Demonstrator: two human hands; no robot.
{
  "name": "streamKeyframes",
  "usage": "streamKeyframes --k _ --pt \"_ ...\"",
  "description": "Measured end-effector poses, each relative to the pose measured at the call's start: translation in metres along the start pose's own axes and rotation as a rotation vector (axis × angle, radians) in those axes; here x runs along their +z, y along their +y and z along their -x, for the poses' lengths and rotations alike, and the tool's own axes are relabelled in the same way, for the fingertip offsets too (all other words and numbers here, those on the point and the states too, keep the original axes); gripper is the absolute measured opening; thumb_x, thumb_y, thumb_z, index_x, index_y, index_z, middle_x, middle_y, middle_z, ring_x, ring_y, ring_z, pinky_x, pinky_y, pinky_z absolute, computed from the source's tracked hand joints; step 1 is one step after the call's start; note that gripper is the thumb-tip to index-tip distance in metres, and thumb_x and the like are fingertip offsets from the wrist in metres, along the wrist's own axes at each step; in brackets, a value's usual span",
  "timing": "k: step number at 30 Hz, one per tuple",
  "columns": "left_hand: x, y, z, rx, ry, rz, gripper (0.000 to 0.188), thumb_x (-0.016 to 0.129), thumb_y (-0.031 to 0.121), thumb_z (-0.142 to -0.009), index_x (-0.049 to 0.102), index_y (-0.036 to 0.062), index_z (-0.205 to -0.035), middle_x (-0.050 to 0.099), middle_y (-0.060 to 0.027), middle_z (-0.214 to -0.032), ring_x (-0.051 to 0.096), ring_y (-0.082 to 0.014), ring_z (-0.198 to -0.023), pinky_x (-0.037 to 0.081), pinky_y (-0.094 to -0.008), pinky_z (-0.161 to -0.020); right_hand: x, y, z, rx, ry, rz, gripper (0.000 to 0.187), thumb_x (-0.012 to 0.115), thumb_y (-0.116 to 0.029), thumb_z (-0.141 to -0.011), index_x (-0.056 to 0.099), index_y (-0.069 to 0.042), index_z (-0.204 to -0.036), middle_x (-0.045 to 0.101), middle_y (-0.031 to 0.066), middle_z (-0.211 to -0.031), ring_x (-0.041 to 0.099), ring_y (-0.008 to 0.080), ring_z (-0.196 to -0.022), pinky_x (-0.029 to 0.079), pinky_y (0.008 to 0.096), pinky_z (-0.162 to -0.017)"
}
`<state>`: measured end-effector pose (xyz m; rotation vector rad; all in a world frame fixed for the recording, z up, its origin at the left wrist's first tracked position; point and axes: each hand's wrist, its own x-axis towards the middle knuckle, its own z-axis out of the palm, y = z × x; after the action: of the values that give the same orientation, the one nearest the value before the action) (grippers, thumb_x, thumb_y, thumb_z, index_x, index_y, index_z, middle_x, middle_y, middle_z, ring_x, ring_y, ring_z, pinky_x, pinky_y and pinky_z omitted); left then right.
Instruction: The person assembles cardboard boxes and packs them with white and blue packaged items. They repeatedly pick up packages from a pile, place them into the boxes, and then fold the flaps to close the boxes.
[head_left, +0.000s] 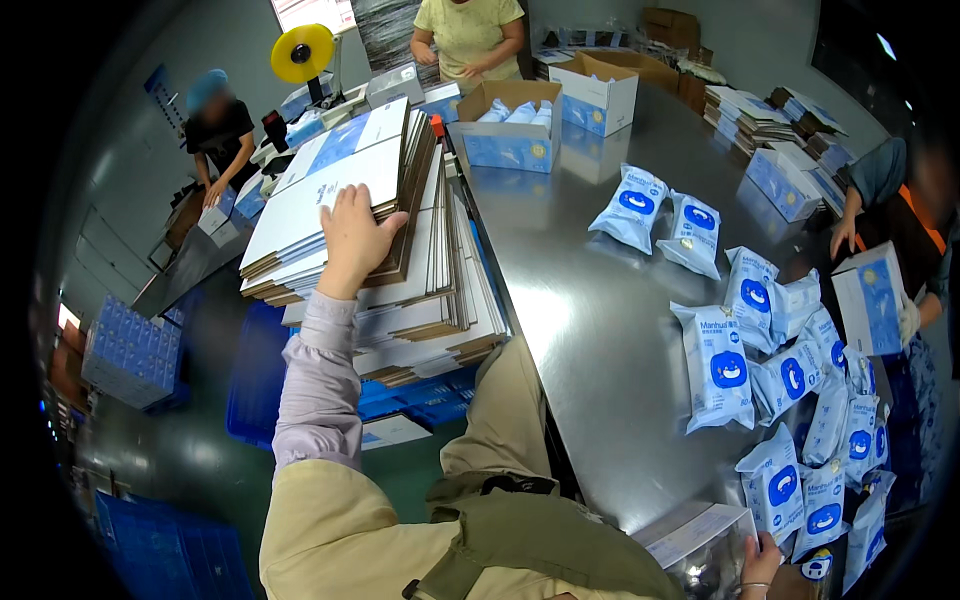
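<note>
My left hand [355, 238] lies palm down on a tall stack of flattened white-and-blue cartons [300, 215]. Its fingers are stretched over the top carton, and the thumb sticks out past the stack's right side. Low at the right, my right hand [760, 562] grips the side of a white carton [690, 530] at the table's near edge. The picture's lower edge cuts off part of that hand and carton. Just beyond it, several light-blue soft packs [772, 485] with dark-blue prints lie in a loose heap.
A steel table [590, 350] runs away from me. An open carton holding soft packs [510, 150] stands at its far end. One person [470, 40] is at the far end; another at the right holds a carton [868, 300]. Blue crates [165, 545] stand on the floor at left.
</note>
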<state>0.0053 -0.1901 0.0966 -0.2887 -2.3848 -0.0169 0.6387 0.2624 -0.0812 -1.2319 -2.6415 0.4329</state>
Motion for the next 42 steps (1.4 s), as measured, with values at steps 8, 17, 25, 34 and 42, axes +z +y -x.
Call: streamKeyframes --k 8,17,25,34,42 --pt "-0.044 0.051 0.019 0.312 0.345 0.587 0.024 0.063 -0.006 -0.069 0.066 0.0025 -0.091 0.067 -0.0132 -0.093 0.064 -0.0298 -0.093 0.050 -0.0396 -0.086 -0.066 -0.133 -0.070 -0.180 0.122 -0.159 0.022 0.067 -0.009 -0.077 0.064 0.001 -0.097 0.066 0.0190 -0.093 0.062 0.0367 -0.088 0.048 0.0392 -0.078" --pt "-0.137 0.100 0.014 0.265 0.162 1.800 0.021 0.060 0.007 -0.092 0.056 -0.0008 -0.111 0.063 -0.0092 -0.103 0.059 -0.0128 -0.088 0.045 -0.0240 -0.080 -0.089 -0.215 -0.202 -0.429 0.222 -1.406 0.077 0.072 -0.019 -0.079 0.029 -0.004 -0.140 0.043 0.0114 -0.134 0.044 0.0203 -0.122 0.038 0.0337 -0.100" --pt "0.001 0.090 0.073 -0.302 -0.417 2.181 0.026 0.059 0.021 -0.087 0.063 -0.0007 -0.100 0.064 -0.0105 -0.101 0.060 -0.0185 -0.089 0.044 -0.0301 -0.086 -0.043 -0.241 -0.164 -0.118 0.050 -1.467 0.034 0.072 -0.023 -0.082 0.062 -0.003 -0.108 0.065 0.0014 -0.094 0.059 0.0104 -0.088 0.044 0.0221 -0.079" --pt "-0.020 0.123 0.063 -0.424 -0.458 2.072 0.017 0.049 0.017 -0.081 0.058 0.0031 -0.074 0.064 -0.0135 -0.099 0.055 -0.0200 -0.087 0.042 -0.0327 -0.085 -0.064 -0.250 -0.183 -0.032 0.230 -1.595 0.013 0.060 -0.012 -0.072 0.058 -0.009 -0.085 0.064 0.0051 -0.097 0.051 0.0139 -0.085 0.038 0.0255 -0.082" --pt "-0.082 0.154 0.097 -0.441 -0.569 2.298 0.058 0.044 0.042 -0.092 0.056 -0.0050 -0.122 0.053 -0.0230 -0.129 0.039 -0.0315 -0.131 0.026 -0.0445 -0.111 -0.053 -0.314 -0.193 -0.371 0.209 -1.322 0.055 0.056 -0.011 -0.071 0.047 -0.005 -0.125 0.051 0.0172 -0.124 0.049 0.0278 -0.112 0.035 0.0354 -0.098"
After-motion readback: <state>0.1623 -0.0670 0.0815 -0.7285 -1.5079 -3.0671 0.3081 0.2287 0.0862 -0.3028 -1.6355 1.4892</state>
